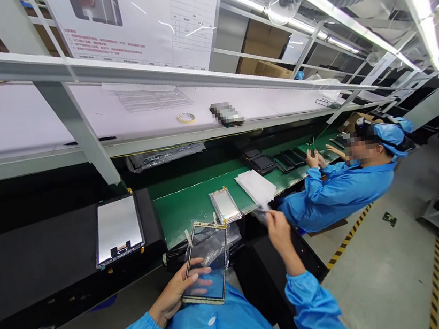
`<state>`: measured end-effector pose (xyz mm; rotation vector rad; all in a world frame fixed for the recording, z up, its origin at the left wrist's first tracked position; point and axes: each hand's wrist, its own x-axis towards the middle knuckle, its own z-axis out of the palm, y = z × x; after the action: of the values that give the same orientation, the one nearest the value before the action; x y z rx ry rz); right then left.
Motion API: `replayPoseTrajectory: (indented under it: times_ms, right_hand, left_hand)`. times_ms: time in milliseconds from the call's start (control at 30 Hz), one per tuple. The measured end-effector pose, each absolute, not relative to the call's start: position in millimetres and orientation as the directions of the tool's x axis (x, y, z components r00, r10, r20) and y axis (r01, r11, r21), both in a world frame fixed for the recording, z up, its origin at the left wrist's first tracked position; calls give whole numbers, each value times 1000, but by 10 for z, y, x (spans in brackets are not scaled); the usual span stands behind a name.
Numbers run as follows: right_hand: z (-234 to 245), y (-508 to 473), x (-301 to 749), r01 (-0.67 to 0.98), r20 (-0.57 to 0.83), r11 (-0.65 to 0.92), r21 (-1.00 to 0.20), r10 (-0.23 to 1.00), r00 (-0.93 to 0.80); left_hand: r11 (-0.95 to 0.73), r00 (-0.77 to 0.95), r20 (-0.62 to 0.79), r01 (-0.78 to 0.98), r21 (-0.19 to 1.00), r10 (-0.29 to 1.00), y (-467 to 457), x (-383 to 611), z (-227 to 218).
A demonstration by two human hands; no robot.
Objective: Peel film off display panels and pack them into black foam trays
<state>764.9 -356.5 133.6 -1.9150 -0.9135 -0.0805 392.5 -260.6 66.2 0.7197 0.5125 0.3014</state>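
My left hand (179,291) grips a gold-framed screen panel (207,260) by its near left edge, thumb lying across the dark glass, above my blue-sleeved lap. My right hand (277,228) is raised to the right of it, fingers pinched on a thin clear film (261,212) that hangs off toward the belt. Both sleeves are blue. A second gold-framed panel (225,204) lies on the green belt just beyond the held one.
A tablet-like panel (119,236) rests on a black mat at left. White sheets (255,185) and dark trays (259,162) lie on the green belt (184,204). A co-worker in blue (339,186) sits at right. A tape roll (186,117) is on the shelf above.
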Motion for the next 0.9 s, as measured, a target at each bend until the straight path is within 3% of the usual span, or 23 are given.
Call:
replayPoseTrajectory:
  times_ms: [67,167,400,767,900]
  right_hand:
    - [1146,-3496,7305,478,194,-189,-858,741,643]
    - [952,-3350,6869,131,-35,-110,-985,880,474]
    - [887,-3336,6643,-322,-191,-42,-946,875,445]
    - [595,-3357,6475,-633,-223,143,-760,859,461]
    - [470,-3386,6469,-495,-224,-10,-869,899,375]
  left_hand:
    - [717,842,-345,-68,694,414,-2631,3959,688]
    - [716,829,-387,-23,698,403,-2705,4020,716]
    - [726,746,-523,79,683,411,-2753,4130,668]
    - [594,684,-491,105,798,539,-2811,4349,478]
    - [570,657,-446,31,821,608,-2890,4370,380]
